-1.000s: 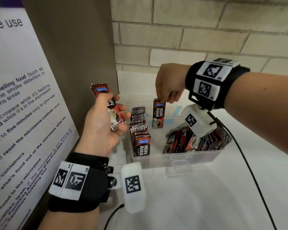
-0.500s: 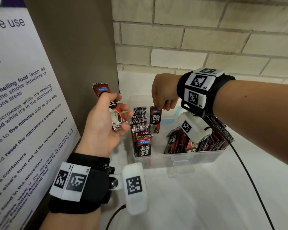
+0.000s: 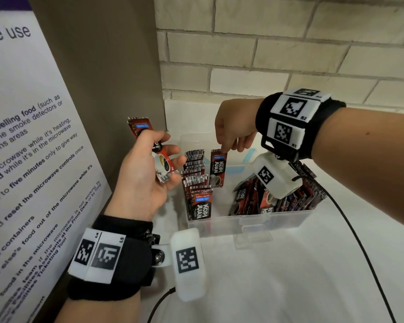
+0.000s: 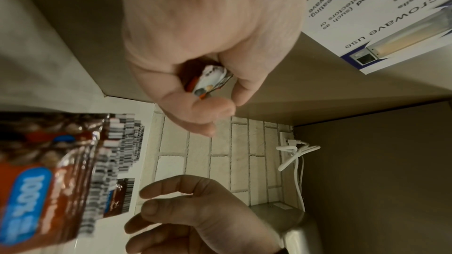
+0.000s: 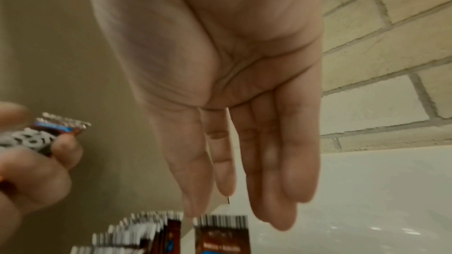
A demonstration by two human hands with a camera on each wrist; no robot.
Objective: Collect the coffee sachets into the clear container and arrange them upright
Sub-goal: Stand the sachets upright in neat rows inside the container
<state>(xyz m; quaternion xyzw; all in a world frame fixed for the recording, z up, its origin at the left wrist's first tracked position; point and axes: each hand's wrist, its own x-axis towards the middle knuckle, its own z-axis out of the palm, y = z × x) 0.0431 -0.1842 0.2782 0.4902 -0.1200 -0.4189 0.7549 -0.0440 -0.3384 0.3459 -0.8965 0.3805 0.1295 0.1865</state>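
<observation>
A pale brick wall backed a white counter (image 3: 278, 287), with a brown panel and a printed microwave notice (image 3: 21, 159) on the left.

The right hand (image 3: 234, 127) hung over the clear plastic container (image 3: 254, 221), its fingertips (image 3: 224, 149) at the top edge of one red-and-black coffee sachet (image 3: 217, 169) that stood upright just right of the upright row of striped-topped sachets (image 3: 195, 180) along the box's left wall. From above it looked like a pinch; the right wrist view showed the fingers (image 5: 281, 161) nearly straight and the sachet top just below them, so I could not tell whether they gripped it or had let go. The left hand (image 3: 147, 178), near and left of the box, was curled around a spare red sachet with a cup picture (image 3: 160, 159), held in reserve.

I judged the step to be seating this sachet against the row. Next would come handing over the spare, then righting the loose heap of dark sachets (image 3: 278, 199) slumped at the box's right end.

Only the head view showed that heap; only the left wrist view showed a white cable (image 4: 297, 154) at a wall socket.
</observation>
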